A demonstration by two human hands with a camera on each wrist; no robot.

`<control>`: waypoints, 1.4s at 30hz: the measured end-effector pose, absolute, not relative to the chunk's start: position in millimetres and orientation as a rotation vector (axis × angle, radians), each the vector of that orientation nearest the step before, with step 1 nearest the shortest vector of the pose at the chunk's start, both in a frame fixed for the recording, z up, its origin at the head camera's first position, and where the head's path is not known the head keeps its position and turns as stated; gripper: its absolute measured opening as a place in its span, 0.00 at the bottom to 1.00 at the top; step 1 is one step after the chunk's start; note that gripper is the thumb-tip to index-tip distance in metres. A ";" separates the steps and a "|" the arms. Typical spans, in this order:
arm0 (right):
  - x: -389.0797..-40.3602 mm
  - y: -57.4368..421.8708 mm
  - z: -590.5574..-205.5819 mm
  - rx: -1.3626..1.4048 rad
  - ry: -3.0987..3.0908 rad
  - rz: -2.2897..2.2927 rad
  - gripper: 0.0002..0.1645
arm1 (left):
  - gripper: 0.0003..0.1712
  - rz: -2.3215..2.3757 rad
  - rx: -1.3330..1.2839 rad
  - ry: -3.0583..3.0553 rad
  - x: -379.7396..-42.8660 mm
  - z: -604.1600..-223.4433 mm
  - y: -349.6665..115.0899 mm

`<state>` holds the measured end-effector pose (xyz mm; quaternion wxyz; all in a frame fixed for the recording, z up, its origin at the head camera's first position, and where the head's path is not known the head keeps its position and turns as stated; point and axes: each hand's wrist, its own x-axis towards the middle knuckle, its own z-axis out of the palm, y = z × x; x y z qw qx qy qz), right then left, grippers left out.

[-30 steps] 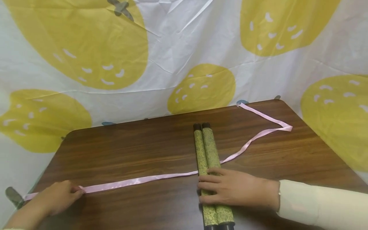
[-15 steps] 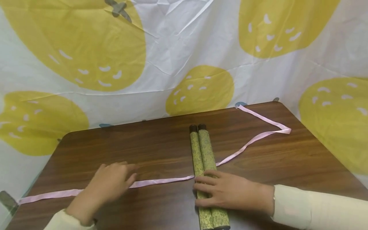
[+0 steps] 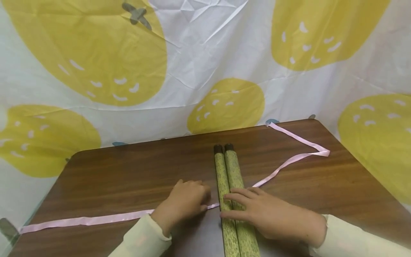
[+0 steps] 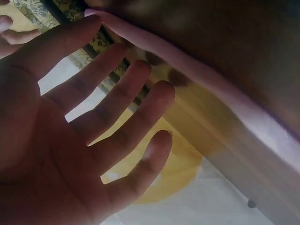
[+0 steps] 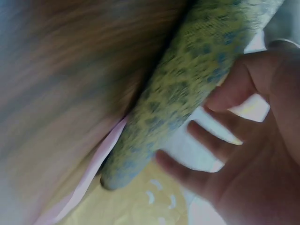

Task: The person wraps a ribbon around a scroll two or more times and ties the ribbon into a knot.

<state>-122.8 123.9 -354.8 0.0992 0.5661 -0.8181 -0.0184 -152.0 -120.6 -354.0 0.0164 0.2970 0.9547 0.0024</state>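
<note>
Pink ribbon (image 3: 122, 216) runs from nine o'clock on desk (image 3: 144, 167), beneath paired rolls (image 3: 221, 171), toward two. Left hand (image 3: 183, 200), released, just beside rolls' nine-o'clock side. Rolls' long axis twelve-to-six. Right hand (image 3: 271, 213) nearer, laid over them, fingers loose.

legible text: 0 | labels/brands: 0 | numbers: 0 | signs: 0

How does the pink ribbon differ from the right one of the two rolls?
The ribbon is flat and plain pink; the right roll is round and patterned yellow-green. The ribbon curves and bends sharply toward its far end, while the right roll is straight. The ribbon runs crosswise underneath; the right roll lies over it, pointing away from the person. Both are on the table.
</note>
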 end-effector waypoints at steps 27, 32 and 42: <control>-95.8 97.6 -357.8 1.718 -2.405 0.032 0.27 | 0.07 0.348 0.916 2.869 -153.3 -355.5 -128.0; -92.4 97.8 -355.5 1.708 -2.435 0.040 0.28 | 0.15 0.406 0.888 2.818 -155.1 -349.5 -125.2; -88.9 97.8 -348.8 1.710 -2.492 0.115 0.35 | 0.15 0.776 0.847 2.611 -157.6 -334.9 -126.2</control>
